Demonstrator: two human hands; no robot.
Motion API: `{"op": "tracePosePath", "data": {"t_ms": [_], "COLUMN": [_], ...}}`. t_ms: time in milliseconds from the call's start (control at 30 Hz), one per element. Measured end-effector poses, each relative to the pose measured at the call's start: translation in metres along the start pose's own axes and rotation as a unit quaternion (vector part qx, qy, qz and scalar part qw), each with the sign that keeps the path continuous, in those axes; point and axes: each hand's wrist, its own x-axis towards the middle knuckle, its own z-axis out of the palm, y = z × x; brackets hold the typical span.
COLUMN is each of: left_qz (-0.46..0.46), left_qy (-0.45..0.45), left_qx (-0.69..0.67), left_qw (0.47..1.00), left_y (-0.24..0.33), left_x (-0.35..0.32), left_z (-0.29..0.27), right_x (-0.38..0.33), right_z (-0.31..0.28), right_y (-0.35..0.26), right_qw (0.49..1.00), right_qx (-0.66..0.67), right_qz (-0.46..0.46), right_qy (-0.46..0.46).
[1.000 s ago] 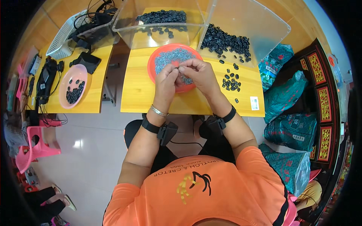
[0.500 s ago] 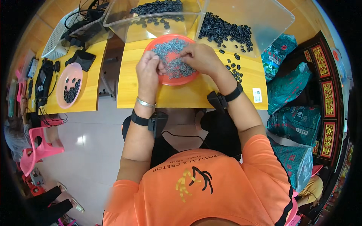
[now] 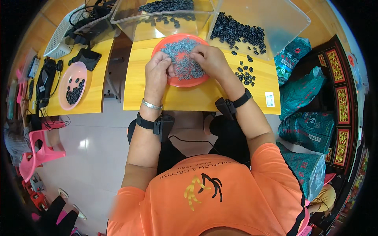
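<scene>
A round red plastic bowl [image 3: 182, 83] full of small grey screws [image 3: 189, 70] sits at the near edge of the yellow table. At its left rim is my left hand [image 3: 157, 70], fingers curled and thumb against the forefinger. My right hand [image 3: 210, 59] reaches over the right side of the bowl, with thumb and forefinger pinched just above the screws. Anything between the fingertips of either hand is too small to make out. Loose black oval parts [image 3: 246, 74] lie on the tabletop to the right of my right hand.
Behind the bowl, two clear plastic bins [image 3: 165, 27] contain heaps of black oval parts [image 3: 236, 31]. On the side table at left are a pink bowl [image 3: 64, 88] of similar parts, a white basket [image 3: 59, 49] and cables. Green sacks [image 3: 307, 129] stand along the right. A pink stool [image 3: 41, 153] is at left.
Both hands stay over the bowl. My right fingertips have shifted up slightly, and my left fingers have turned a little. The whole view has tilted slightly.
</scene>
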Motion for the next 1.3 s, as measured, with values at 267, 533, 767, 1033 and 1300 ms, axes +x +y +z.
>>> {"op": "tracePosePath", "data": {"t_ms": [267,533,767,1033,1300], "left_qz": [-0.015,-0.016,-0.013,-0.039,0.027], "left_qy": [-0.045,-0.058,-0.081,-0.127,0.006], "left_qx": [0.036,-0.012,-0.071,-0.130,-0.022], "left_qw": [0.998,0.998,0.994,0.982,0.999], "left_y": [-0.010,-0.012,-0.023,-0.014,-0.006], "left_x": [-0.002,-0.006,-0.004,-0.008,0.003], "left_z": [0.006,0.013,0.014,0.012,-0.017], "right_x": [-0.007,-0.012,-0.019,-0.018,-0.021], "right_z": [-0.003,-0.002,0.012,0.012,0.012], "right_y": [0.005,0.001,-0.015,-0.020,-0.010], "right_qw": [0.966,0.877,0.935,0.982,0.976], "right_qx": [0.230,0.444,0.346,0.166,-0.145], "right_qz": [0.112,0.168,0.077,0.006,-0.158], "right_qy": [-0.026,-0.078,-0.031,0.088,0.032]}}
